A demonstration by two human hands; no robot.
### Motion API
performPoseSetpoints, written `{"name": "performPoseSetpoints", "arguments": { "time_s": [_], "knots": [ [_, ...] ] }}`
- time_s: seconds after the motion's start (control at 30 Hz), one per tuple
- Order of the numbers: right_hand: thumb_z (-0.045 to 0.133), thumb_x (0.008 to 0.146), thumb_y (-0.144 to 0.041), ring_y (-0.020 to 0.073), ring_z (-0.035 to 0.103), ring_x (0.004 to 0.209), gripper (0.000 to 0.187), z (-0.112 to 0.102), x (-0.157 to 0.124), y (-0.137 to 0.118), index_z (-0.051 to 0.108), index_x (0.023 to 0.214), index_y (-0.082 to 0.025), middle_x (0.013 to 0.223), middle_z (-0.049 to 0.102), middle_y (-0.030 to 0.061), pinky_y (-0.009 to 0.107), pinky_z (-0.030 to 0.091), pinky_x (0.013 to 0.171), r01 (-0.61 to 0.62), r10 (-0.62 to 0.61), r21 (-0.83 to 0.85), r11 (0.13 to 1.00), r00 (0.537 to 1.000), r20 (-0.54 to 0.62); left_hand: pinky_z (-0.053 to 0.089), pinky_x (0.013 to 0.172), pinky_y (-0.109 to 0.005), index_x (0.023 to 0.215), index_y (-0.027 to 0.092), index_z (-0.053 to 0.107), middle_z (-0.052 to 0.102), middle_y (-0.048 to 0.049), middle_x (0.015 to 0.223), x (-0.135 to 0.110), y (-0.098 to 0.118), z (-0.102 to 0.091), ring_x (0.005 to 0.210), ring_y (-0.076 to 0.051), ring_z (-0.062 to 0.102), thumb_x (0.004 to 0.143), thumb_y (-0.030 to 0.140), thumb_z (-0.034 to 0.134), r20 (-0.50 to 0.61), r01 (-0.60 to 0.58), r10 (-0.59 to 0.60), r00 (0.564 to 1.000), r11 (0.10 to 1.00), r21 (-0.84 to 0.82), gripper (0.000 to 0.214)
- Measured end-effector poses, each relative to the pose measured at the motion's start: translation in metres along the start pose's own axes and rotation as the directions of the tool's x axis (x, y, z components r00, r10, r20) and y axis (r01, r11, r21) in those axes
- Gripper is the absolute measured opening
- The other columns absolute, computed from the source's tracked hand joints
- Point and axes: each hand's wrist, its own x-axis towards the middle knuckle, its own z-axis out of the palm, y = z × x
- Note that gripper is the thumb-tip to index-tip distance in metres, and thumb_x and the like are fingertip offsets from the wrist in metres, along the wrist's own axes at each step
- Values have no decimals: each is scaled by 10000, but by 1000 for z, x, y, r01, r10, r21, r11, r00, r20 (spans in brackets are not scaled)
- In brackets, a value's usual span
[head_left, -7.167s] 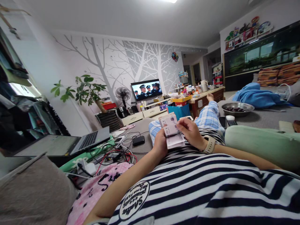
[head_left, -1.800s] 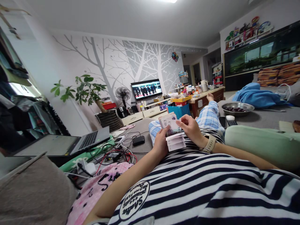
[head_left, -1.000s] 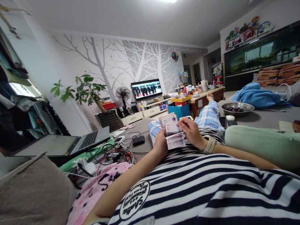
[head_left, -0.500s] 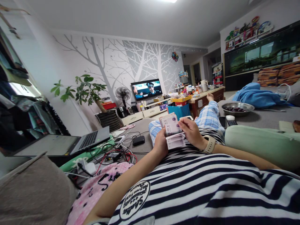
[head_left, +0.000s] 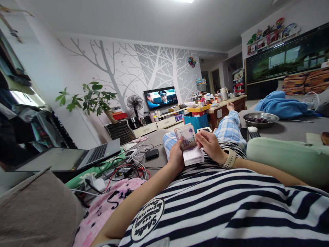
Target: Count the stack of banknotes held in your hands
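Left hand (head_left: 177, 156) has its fingers wrapped round a wad of banknotes (head_left: 189, 134) held up over the lap, big "5" showing on top, and the right hand's (head_left: 209, 144) fingers are pinched at its right edge. Striped shirt's (head_left: 216, 202) patch (head_left: 147, 219) has "MAD FOR" on it, rest is kinda skewed.

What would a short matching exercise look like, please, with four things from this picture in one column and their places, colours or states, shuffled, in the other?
Things
1. banknotes
2. metal bowl
3. laptop
4. watch

Places, colours or states
A. open, at the left of the view
B. has a cream-coloured band
C. in the left hand
D. contains dark, round pieces

Right pairs: 1-C, 2-D, 3-A, 4-B
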Motion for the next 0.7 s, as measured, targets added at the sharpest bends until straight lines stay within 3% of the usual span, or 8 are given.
{"name": "performPoseSetpoints", "arguments": {
  "time_s": [0.17,0.47,0.6,0.7],
  "knots": [
    [628,795,-528,130,470,575,359,-1,6,7,522,705,-197,625,527,-22,266,370,557,-95,81,-83,992,983,-164,528,872,-390,976,119,670,737,-100,907,-1,-1,-3,916,-264,686,773,302,658,22,-25,24,999,999,25,274],
    [570,846,-454,128,428,582,328,-2,9,9,524,661,-187,600,474,-26,271,341,561,-95,74,-141,985,987,-146,551,800,-366,993,115,664,735,-73,794,-14,5,7,759,-226,700,741,162,652,-33,-51,53,998,996,71,256],
    [571,847,-441,130,439,584,321,-3,9,8,528,656,-187,601,494,-21,272,347,563,-95,69,-167,981,986,-152,554,779,-354,974,110,670,729,-68,756,-14,5,7,704,-211,693,751,181,657,-47,-57,61,997,994,93,234],
    [574,845,-439,136,453,602,327,-3,9,6,523,640,-190,602,510,-14,272,359,578,-92,59,-198,976,984,-165,552,812,-368,1013,105,664,740,-86,829,-10,3,4,778,-230,703,776,240,652,-23,-35,37,999,997,64,273]
  ]
}}
